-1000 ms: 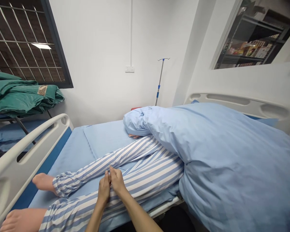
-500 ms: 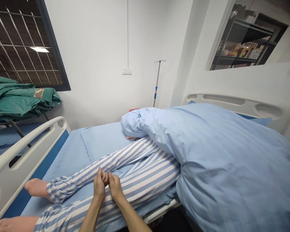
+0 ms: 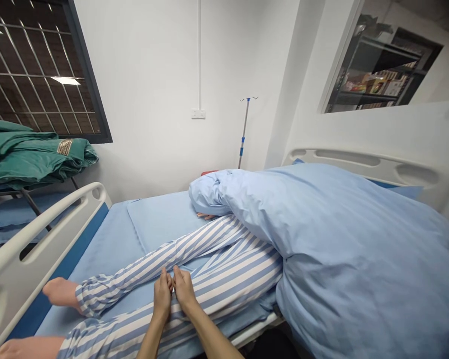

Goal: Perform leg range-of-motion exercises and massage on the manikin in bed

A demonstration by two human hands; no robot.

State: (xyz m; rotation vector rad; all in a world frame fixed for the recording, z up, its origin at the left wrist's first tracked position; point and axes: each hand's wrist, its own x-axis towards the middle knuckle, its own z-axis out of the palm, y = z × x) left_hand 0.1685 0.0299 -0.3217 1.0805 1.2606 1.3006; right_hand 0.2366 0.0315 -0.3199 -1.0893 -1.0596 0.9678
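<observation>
My left hand (image 3: 162, 295) and my right hand (image 3: 184, 288) are loosely curled into fists, side by side, with a narrow gap between them. No object shows in either. Both are over the striped trousers (image 3: 230, 279) of a figure lying on the bed, around the knee of the nearer leg; whether they press on the cloth I cannot tell. Two bare feet, the farther foot (image 3: 62, 293) and the nearer foot (image 3: 30, 347), stick out of the trouser legs. A light blue quilt (image 3: 340, 239) hides the upper body. Fingers of the figure's hand (image 3: 205, 216) peek out beneath its edge.
A pale footboard (image 3: 50, 219) closes the bed's left end, a headboard (image 3: 366, 158) the right. The blue sheet (image 3: 164, 214) spreads beyond the legs. Behind the bed stands an IV pole (image 3: 244, 129). Green folded cloth (image 3: 33, 154) lies on a rack at left.
My hands came together with the left one raised half a second ago, and are now slightly apart and level. The view has shifted a little; the figure and quilt look the same.
</observation>
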